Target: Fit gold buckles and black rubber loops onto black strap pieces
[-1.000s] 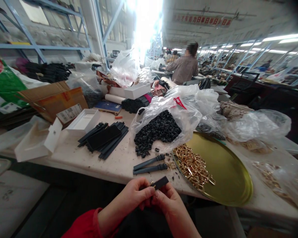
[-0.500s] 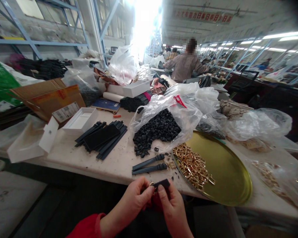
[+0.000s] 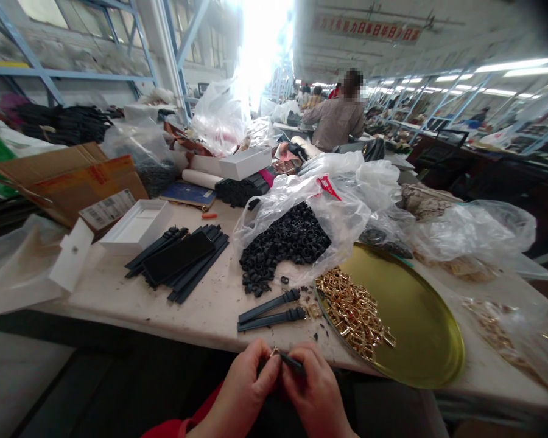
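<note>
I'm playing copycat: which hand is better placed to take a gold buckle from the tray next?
Probably the right hand: it is nearer the tray and its gold buckles. The left hand is farther away. Both seem to hold the dark strap, so the right should let go first.

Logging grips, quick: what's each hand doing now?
Left hand: closed, pinching a small gold-coloured piece beside the dark strap.
Right hand: closed, holding the dark strap.

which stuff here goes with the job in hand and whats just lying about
Likely for the job:
slim dark handheld strip
gold metal buckles
small black loops
two flat dark straps

Probably lying about:
open brown cardboard box
flat blue book
small orange object
</note>
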A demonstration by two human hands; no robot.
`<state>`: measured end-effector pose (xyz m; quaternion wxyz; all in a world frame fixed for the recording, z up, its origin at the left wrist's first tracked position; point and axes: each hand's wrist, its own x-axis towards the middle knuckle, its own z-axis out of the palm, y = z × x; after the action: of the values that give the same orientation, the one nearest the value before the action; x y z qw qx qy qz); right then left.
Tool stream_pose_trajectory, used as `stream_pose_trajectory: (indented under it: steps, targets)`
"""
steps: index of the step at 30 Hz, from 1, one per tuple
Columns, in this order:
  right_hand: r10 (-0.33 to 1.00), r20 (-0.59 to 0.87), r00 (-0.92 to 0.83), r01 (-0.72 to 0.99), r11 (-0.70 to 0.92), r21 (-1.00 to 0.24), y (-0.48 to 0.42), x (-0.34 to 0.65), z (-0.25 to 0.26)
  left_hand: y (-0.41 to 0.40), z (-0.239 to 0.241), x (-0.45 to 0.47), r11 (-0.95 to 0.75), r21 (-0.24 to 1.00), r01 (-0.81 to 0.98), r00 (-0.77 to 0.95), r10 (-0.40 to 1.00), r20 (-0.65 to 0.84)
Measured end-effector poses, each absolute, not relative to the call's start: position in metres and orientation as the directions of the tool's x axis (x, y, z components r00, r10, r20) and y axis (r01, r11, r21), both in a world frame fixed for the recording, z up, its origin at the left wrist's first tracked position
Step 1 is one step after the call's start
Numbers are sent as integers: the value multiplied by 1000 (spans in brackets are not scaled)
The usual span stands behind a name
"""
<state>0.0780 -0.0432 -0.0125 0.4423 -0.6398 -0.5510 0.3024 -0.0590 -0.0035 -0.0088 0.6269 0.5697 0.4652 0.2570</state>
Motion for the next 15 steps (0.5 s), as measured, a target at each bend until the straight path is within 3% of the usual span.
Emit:
stream_pose_trajectory:
  steps: [5, 7, 10, 15]
  targets:
    - [962, -221, 160, 174, -248, -953, -28, 84, -9, 11, -2, -65, 204, 949, 240, 530, 791, -304]
    - [955, -260, 140, 85, -273, -958, -24, 84, -4, 19, 0, -64, 246, 941, 234, 550, 764, -336]
    - [984, -166, 71, 123, -173, -977, -17, 87, 7, 33, -1, -59, 294, 929, 223, 529, 764, -369]
    - [996, 4, -89, 398, 39, -916, 29, 102, 22, 54, -3, -65, 228, 942, 247, 505, 799, -326]
